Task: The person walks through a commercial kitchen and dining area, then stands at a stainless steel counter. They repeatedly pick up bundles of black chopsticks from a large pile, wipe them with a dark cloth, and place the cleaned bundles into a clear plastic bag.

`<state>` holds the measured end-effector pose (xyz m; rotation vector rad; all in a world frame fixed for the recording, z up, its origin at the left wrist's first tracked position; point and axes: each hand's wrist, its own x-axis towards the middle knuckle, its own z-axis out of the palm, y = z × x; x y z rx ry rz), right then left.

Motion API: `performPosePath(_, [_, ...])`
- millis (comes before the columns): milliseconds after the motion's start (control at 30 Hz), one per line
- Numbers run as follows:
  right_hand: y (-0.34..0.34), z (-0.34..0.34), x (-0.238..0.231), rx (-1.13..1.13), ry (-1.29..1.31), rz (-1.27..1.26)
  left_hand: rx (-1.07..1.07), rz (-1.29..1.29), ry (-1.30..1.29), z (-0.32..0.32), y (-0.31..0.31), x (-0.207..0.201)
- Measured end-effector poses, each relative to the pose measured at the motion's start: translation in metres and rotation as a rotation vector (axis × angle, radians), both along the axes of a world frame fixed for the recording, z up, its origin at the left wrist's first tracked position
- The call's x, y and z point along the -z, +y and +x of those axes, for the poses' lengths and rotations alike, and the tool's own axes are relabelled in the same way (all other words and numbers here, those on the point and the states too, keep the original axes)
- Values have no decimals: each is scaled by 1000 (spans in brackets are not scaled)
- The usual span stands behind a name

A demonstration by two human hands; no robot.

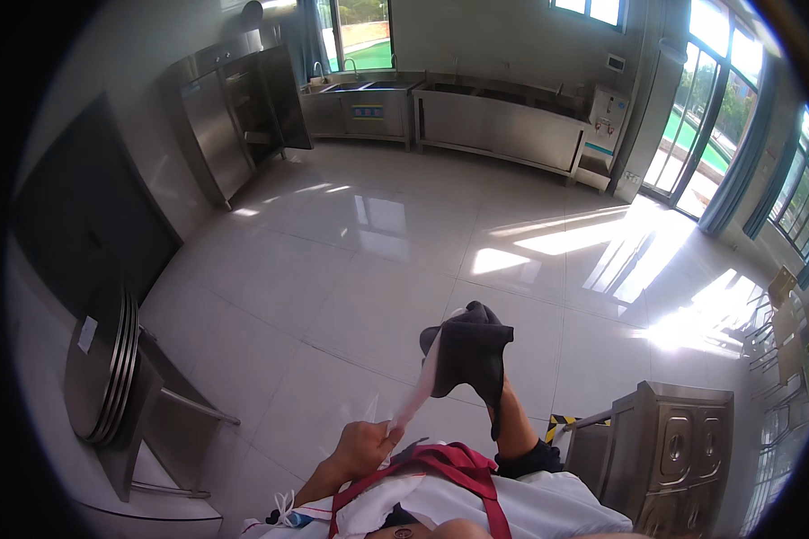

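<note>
Two arms reach out over the polished tile floor [351,296], and the black glove-like cover [475,350] is right there at centre, over the end of the right forearm [515,422]. The left hand [364,449], nearer and to the left, has its fingers closed on the low end of a pale strip [425,375]; the right hand is hidden, so I can't tell how its fingers stand.

Here's the danger: a hard tug could tear that strip if it's as thin as it looks, or a weak pinch could let it slip. And that loose flap by the wrist could bunch up or snag!

Now the textures: matt, dark folds with a pointed corner at right, against a narrow, straight, pinkish-white band. Below, crimson straps [490,503] cross a white top [548,503]. Near right, embossed panels on a steel cabinet [688,449]; near left, flat round discs [108,368] on edge.
</note>
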<state>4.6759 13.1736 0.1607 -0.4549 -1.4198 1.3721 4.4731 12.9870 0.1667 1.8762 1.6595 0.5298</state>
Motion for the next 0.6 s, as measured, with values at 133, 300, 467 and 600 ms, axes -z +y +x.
performPosePath(133, [104, -35, 8, 314, -109, 126, -32, 33, -125, -13, 84, -3])
performPosePath(300, [228, -108, 19, 590, -567, 543, -299, -245, -735, -86, 183, 4])
performPosePath(467, [326, -206, -22, 547, -1041, 595, -348, -175, -1039, -160, 300, 6])
performPosePath(600, [363, -305, -41, 212, -761, 439, -363, -135, -1037, -208, 399, 11])
